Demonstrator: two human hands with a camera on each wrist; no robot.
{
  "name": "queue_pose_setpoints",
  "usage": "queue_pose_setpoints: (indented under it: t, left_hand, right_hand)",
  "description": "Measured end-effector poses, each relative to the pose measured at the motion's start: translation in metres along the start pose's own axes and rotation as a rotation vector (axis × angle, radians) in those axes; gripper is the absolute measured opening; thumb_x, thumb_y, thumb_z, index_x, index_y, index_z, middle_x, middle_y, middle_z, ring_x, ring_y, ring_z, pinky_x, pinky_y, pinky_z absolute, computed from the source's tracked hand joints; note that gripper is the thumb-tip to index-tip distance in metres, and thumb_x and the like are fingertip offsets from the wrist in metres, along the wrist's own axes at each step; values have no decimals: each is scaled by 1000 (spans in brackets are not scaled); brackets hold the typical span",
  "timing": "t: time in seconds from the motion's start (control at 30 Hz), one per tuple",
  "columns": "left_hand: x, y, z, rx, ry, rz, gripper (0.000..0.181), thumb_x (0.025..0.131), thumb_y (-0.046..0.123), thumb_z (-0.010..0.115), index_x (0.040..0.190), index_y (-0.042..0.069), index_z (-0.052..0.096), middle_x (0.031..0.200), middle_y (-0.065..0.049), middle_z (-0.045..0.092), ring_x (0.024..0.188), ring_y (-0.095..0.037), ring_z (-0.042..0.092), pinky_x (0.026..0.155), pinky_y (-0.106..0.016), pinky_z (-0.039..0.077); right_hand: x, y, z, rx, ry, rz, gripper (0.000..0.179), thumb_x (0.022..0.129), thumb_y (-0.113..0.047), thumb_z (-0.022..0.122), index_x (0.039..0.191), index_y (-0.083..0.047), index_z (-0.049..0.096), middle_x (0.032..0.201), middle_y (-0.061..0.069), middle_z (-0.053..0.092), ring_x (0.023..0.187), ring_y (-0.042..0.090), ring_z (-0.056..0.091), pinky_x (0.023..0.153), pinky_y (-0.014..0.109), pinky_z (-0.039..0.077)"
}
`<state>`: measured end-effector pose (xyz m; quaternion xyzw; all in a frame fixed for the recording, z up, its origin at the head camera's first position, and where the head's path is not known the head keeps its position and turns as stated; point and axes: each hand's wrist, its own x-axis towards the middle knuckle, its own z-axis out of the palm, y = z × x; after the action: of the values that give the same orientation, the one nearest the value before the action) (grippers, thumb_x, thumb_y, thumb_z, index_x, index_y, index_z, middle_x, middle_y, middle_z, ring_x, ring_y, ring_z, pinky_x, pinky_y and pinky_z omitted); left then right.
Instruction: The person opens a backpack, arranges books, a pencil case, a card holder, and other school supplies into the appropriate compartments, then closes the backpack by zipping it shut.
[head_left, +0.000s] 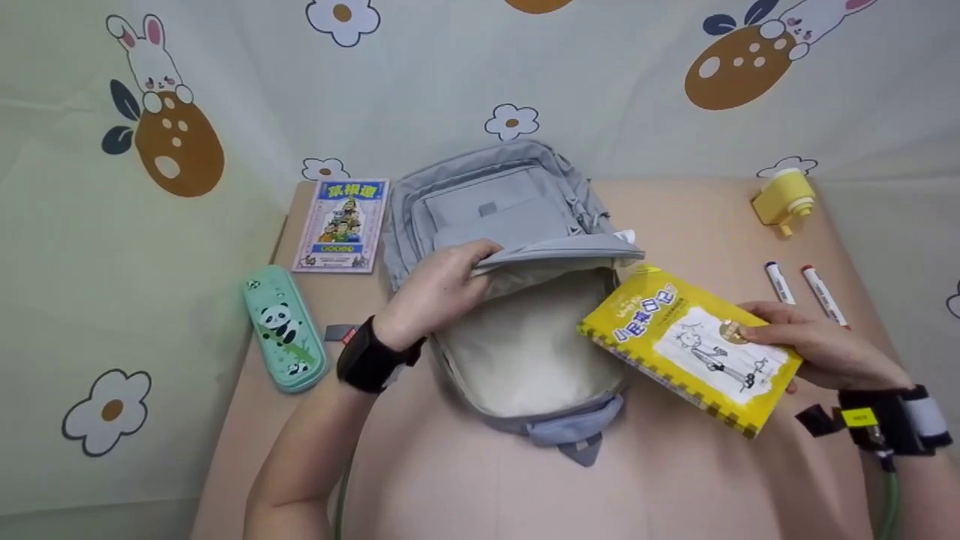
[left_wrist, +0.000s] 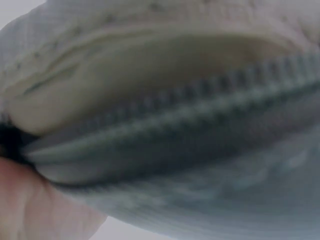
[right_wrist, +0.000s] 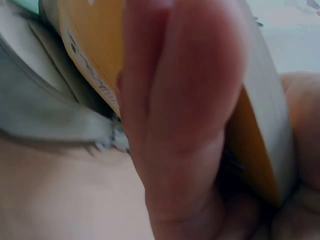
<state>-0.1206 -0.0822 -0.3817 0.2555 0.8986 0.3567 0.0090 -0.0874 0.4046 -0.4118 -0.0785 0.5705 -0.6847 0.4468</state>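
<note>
A grey backpack [head_left: 495, 217] lies on the table with its main compartment unzipped and its pale lining showing. My left hand [head_left: 442, 289] grips the zippered edge of the flap and holds it raised; the left wrist view shows the zipper teeth [left_wrist: 200, 95] close up. At the right of the opening, my right hand [head_left: 814, 341] holds a yellow book [head_left: 645, 330], thumb on the cover and fingers beneath. The book is tilted, its far left corner near the rim of the opening. In the right wrist view, fingers [right_wrist: 185, 115] cover much of the book.
A pink comic-style book [head_left: 343, 225] lies left of the backpack, with a green panda pencil case [head_left: 285, 330] nearer. At the right are a yellow pencil sharpener [head_left: 784, 201], a blue-capped marker [head_left: 780, 283] and a red-capped marker [head_left: 825, 296]. A patterned curtain [head_left: 420, 90] hangs behind.
</note>
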Motion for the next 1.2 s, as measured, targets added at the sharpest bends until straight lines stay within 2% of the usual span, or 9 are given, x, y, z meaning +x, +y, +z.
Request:
queue_pose_setpoints:
  t: [0.13, 0.33, 0.53, 0.63, 0.73, 0.83, 0.97, 1.07, 1.2]
  left_hand:
    - [-1, 2, -1, 16, -11, -17, 28, 98, 6, 57, 124, 8, 68, 116, -6, 73, 95, -17, 66, 87, -37, 53]
    - [0, 7, -2, 33, -12, -25, 30, 96, 5, 59, 125, 8, 68, 118, -6, 73, 102, -18, 68, 91, -37, 53]
    - [0, 10, -4, 36, -8, -21, 32, 95, 3, 60, 126, 8, 68, 120, -7, 72, 107, -19, 68, 94, -36, 53]
    - [-1, 9, -4, 37, -2, -17, 32, 95, 2, 59, 125, 7, 68, 120, -8, 72, 107, -20, 68, 93, -37, 53]
    - [-2, 9, -3, 30, 1, -8, 32, 95, 1, 58, 125, 7, 68, 120, -8, 72, 107, -20, 68, 93, -36, 54]
    - [-2, 8, -3, 21, -3, -5, 30, 97, 2, 58, 125, 7, 68, 121, -8, 72, 108, -19, 68, 94, -35, 53]
    - [-3, 8, -4, 8, -8, -14, 30, 98, 4, 58, 125, 8, 68, 121, -7, 72, 107, -16, 67, 95, -35, 53]
    - [-4, 8, -4, 10, -9, -18, 30, 98, 4, 57, 125, 8, 68, 120, -6, 72, 105, -16, 67, 94, -36, 53]
    - [-4, 8, -4, 19, -14, -16, 29, 98, 4, 58, 126, 8, 67, 120, -7, 72, 107, -18, 68, 93, -36, 54]
  right_hand:
    - [31, -1, 22, -23, -10, 44, 34, 111, -9, 38, 144, -3, 37, 121, 24, 67, 96, 32, 74, 61, 24, 57]
    - [80, -2, 54, -10, -9, 70, 54, 112, -17, 41, 154, 6, 16, 128, 24, 64, 101, 31, 72, 66, 26, 59]
    - [125, -7, 73, 91, 21, 25, 64, 111, -16, 41, 159, 1, 2, 128, 24, 63, 100, 29, 73, 68, 30, 60]
    - [144, -8, 79, 100, 71, 15, 68, 111, -12, 40, 163, -9, -3, 133, 27, 57, 101, 31, 71, 69, 31, 60]
    - [159, -7, 82, 95, 131, 22, 69, 110, -11, 41, 165, -16, 0, 137, 28, 52, 107, 35, 69, 74, 35, 61]
    - [169, -6, 83, 97, 162, 27, 65, 110, -12, 42, 165, -16, 7, 139, 29, 50, 114, 39, 65, 83, 42, 59]
    - [181, -5, 85, 128, 149, 15, 56, 110, -11, 42, 161, -15, 17, 140, 30, 50, 119, 42, 63, 93, 51, 52]
    - [188, -3, 87, 142, 133, 1, 53, 110, -8, 41, 158, -12, 21, 142, 31, 48, 121, 43, 61, 94, 53, 52]
    - [194, -2, 89, 151, 130, -17, 57, 106, 4, 37, 158, -10, 20, 146, 32, 44, 124, 45, 58, 94, 52, 53]
